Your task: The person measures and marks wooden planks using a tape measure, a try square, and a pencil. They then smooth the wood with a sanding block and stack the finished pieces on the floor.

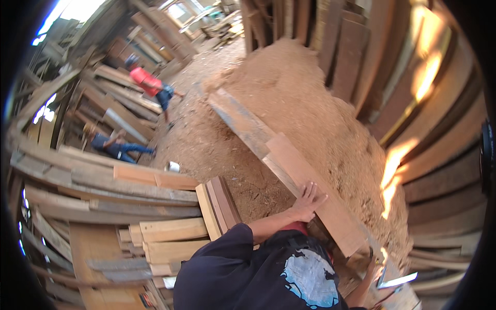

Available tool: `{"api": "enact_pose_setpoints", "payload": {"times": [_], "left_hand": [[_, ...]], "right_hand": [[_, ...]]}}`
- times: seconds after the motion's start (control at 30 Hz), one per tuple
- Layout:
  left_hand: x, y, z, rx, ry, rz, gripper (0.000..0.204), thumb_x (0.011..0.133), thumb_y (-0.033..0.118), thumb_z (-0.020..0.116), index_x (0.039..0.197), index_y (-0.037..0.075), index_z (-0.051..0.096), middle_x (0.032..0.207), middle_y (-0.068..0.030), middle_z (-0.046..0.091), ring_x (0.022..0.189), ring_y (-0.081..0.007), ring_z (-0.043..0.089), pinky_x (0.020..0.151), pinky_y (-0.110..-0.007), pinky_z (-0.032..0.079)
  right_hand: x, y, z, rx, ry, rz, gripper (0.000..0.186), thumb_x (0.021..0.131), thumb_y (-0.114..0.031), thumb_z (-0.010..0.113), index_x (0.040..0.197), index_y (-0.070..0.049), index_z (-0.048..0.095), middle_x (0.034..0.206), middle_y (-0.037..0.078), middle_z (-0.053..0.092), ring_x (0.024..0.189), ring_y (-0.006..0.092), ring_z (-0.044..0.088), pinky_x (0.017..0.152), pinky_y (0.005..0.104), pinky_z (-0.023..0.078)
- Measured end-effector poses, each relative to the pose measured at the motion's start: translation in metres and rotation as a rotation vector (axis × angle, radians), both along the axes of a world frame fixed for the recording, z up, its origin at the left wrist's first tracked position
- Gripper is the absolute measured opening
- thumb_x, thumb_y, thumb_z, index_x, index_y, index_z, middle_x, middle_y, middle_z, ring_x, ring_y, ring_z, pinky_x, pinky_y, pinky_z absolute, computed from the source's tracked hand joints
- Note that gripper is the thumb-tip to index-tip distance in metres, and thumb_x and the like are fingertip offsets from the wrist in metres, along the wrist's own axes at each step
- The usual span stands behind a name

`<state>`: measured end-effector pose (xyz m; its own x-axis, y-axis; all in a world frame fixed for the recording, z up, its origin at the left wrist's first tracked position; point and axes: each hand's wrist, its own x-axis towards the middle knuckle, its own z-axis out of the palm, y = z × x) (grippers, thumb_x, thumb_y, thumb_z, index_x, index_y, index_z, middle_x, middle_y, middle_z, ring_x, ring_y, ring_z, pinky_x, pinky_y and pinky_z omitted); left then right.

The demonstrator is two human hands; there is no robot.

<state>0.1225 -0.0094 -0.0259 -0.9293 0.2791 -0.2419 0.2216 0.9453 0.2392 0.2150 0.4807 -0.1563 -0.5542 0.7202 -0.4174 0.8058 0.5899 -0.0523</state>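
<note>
A smooth reddish-brown plank (315,191) lies slantwise on a longer, dusty board (245,124) in front of me. My left hand (306,202) rests on the plank's near edge, its fingers stretched out and spread. Beyond the plank's lower right end is my right hand (374,269), its fingers curled; what they hold is too small and blurred to name. Beside that hand lies a flat, bright strip with a blue edge (398,280).
A large sawdust heap (289,77) rises behind the boards. Stacked timber (173,232) stands at my left, and upright planks (351,57) line the right. Two people, one in a red shirt (146,81), one in a dark shirt (106,144), are at the far left.
</note>
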Motion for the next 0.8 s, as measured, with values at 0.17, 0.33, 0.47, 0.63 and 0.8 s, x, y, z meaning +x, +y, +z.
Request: {"api": "enact_pose_setpoints", "payload": {"times": [0.17,0.33,0.47,0.63,0.8], "left_hand": [[0.007,0.008,0.001,-0.016,-0.053,0.071,0.111,0.072,0.026,0.083,0.163,0.023,0.019,0.161,-0.0405,-0.002,0.152,-0.0542,-0.003,0.121,-0.067,0.006],[0.003,0.012,0.007,0.028,-0.038,0.078,0.106,0.069,0.017,0.075,0.161,0.022,0.024,0.161,-0.0397,0.003,0.152,-0.0546,0.0,0.121,-0.067,0.004],[0.003,0.011,0.005,-0.017,-0.074,0.075,0.11,0.07,0.02,0.079,0.163,0.023,0.019,0.161,-0.0398,-0.001,0.152,-0.0545,-0.004,0.121,-0.067,0.005],[-0.002,0.009,0.015,0.025,-0.107,0.072,0.106,0.071,0.02,0.076,0.162,0.024,0.021,0.162,-0.0394,0.0,0.152,-0.0541,-0.004,0.121,-0.067,0.003],[0.003,0.003,0.01,0.11,-0.125,0.073,0.102,0.07,0.02,0.074,0.161,0.024,0.028,0.162,-0.0391,-0.001,0.153,-0.0533,-0.004,0.122,-0.065,0.0]], "right_hand": [[-0.005,0.016,-0.009,0.028,0.033,-0.073,0.091,0.083,-0.074,0.06,0.139,-0.003,0.051,0.134,0.022,0.057,0.125,0.0403,0.053,0.104,0.0548,0.043],[-0.017,0.038,-0.029,0.044,0.116,0.001,0.083,0.088,-0.067,0.06,0.142,-0.006,0.047,0.133,0.023,0.055,0.126,0.0418,0.052,0.102,0.057,0.045],[-0.023,0.03,-0.032,0.025,0.093,0.028,0.073,0.091,-0.056,0.061,0.142,-0.006,0.047,0.132,0.023,0.055,0.125,0.0413,0.053,0.098,0.0561,0.048],[-0.017,0.03,-0.03,-0.081,0.167,0.057,0.068,0.092,-0.044,0.061,0.146,-0.006,0.043,0.13,0.025,0.059,0.121,0.0413,0.057,0.099,0.0563,0.048],[-0.038,-0.017,0.037,0.08,0.086,0.1,0.06,0.095,-0.036,0.056,0.143,-0.001,0.046,0.127,0.024,0.059,0.119,0.042,0.056,0.097,0.0557,0.046]]}}
